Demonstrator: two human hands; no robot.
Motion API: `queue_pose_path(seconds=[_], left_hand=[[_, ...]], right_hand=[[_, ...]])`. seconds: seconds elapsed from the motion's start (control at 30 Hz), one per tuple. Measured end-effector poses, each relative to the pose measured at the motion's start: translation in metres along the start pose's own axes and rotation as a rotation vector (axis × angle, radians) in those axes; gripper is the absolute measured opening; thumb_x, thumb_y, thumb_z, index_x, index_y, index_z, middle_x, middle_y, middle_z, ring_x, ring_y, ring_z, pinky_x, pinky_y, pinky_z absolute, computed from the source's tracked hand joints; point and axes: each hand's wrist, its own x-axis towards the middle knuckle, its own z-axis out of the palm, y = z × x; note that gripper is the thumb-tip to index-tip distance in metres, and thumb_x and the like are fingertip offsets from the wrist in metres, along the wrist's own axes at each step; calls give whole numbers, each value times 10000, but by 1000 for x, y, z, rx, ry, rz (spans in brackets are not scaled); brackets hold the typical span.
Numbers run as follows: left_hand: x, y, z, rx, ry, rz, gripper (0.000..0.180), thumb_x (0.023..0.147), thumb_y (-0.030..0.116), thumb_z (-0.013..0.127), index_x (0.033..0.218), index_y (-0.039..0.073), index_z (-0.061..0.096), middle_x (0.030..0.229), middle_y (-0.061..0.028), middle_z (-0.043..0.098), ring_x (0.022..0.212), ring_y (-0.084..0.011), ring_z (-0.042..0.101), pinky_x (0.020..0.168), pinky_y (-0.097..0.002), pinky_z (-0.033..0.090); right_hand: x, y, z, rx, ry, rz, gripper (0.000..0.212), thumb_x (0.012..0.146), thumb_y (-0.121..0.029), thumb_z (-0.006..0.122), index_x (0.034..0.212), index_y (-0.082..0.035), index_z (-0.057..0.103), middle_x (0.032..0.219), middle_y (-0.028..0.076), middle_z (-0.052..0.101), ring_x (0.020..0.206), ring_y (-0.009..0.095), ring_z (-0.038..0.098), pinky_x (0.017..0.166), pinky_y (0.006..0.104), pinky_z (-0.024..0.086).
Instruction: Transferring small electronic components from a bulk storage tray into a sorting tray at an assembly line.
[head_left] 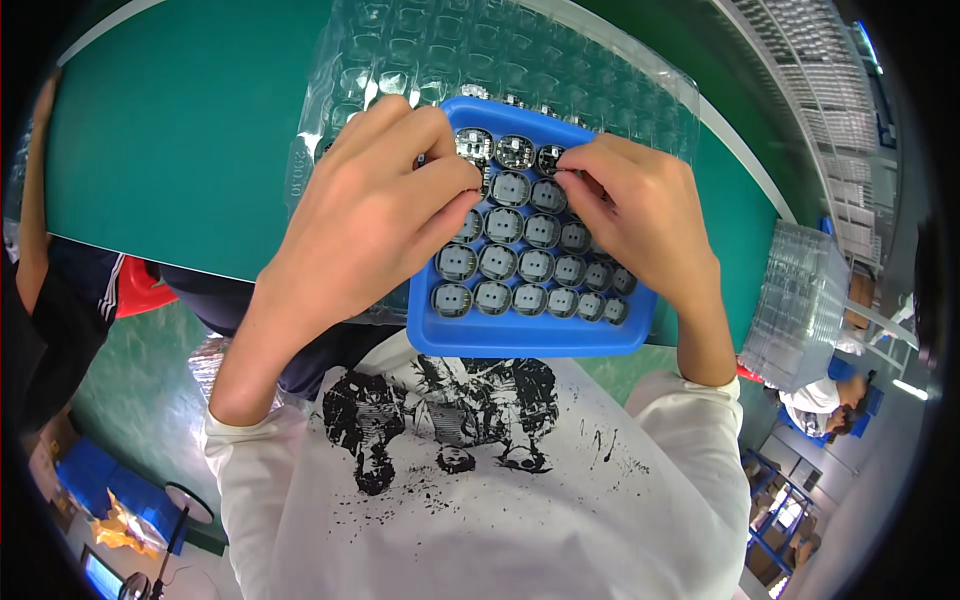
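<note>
A blue plastic tray [530, 342] lies before me, holding rows of small rounded grey parts [504, 225]. In its far row the parts show bare circuit boards [514, 152]. My left hand [385, 195] reaches over the tray's left side, thumb and index finger closed together at the far-left parts; whatever is between those fingertips is hidden. On the other side my right hand [645, 210] has its thumb and index finger pinched at the edge of a dark round circuit-board part [550, 159] in the far row. Its other fingers are curled in.
Under and beyond the blue tray lies a clear plastic blister tray [440, 50] on the green table [180, 150]. Stacked clear trays [795, 300] stand at the right. Another person's arm [36, 200] rests by the table's left end.
</note>
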Motion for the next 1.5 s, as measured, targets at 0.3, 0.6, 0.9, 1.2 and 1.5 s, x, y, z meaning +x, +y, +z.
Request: queue_pose_path(seconds=[0.3,0.6,0.9,1.2,1.5], left_hand=[[0,2,1,6,-31,9,177,674,1,753,830,38,679,785,-43,498,748,-219,477,614,-329,407],[1,1,4,52,-49,50,181,662,2,749,825,23,673,769,-50,494,758,-234,472,649,-346,409],[3,3,1,137,-114,48,169,671,6,737,821,20,661,762,-52,496,766,-241,479,687,-358,409],[7,8,0,164,-167,4,170,689,-9,720,840,19,648,772,-57,505,791,-250,479,706,-361,415],[13,-17,-22,-9,70,-281,116,803,-1,624,918,13,622,749,-109,575,693,-276,541,621,-371,436]], right_hand=[[-1,3,2,-38,-44,-6,90,788,-62,696,861,-35,651,771,97,650,627,284,624,542,360,479],[-7,5,-3,41,-9,47,126,780,-67,718,884,-30,657,758,79,640,578,210,605,515,307,461],[-11,11,-7,68,28,67,113,804,-67,708,894,-14,663,743,79,626,562,187,578,512,286,450],[8,44,-15,311,-45,184,114,859,-86,636,913,12,657,714,42,607,595,89,514,551,246,425],[57,76,5,470,-307,63,116,831,-105,659,888,-5,673,632,23,575,574,81,493,533,255,404]])
